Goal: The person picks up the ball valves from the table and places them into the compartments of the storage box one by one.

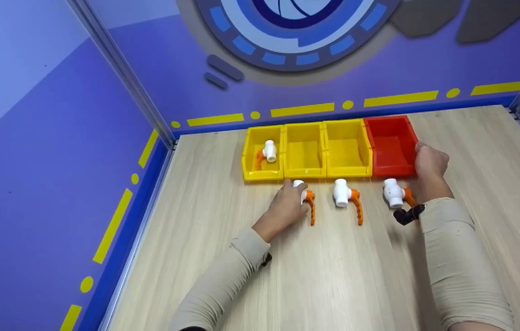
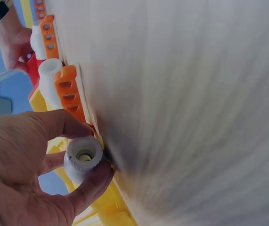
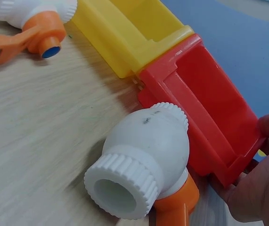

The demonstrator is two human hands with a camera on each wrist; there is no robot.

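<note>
My left hand [image 1: 287, 204] pinches a white ball valve [image 2: 83, 160] with an orange lever, in front of the second yellow bin; its lever points toward me. At the right end of the row, my right hand [image 1: 431, 161] grips the side of a red bin [image 3: 214, 103], which holds nothing. A second ball valve [image 1: 341, 193] lies in front of the third yellow bin. Another ball valve [image 3: 146, 146] lies before the red bin, its lever partly hidden by the right wrist in the head view.
Three yellow bins [image 1: 305, 172] stand side by side, left of the red one. Inside the leftmost lies a ball valve [image 1: 269, 151]. Behind the wooden table [image 1: 333, 276] rises a blue printed wall [image 1: 159, 59], and another panel [image 1: 35, 184] borders the left.
</note>
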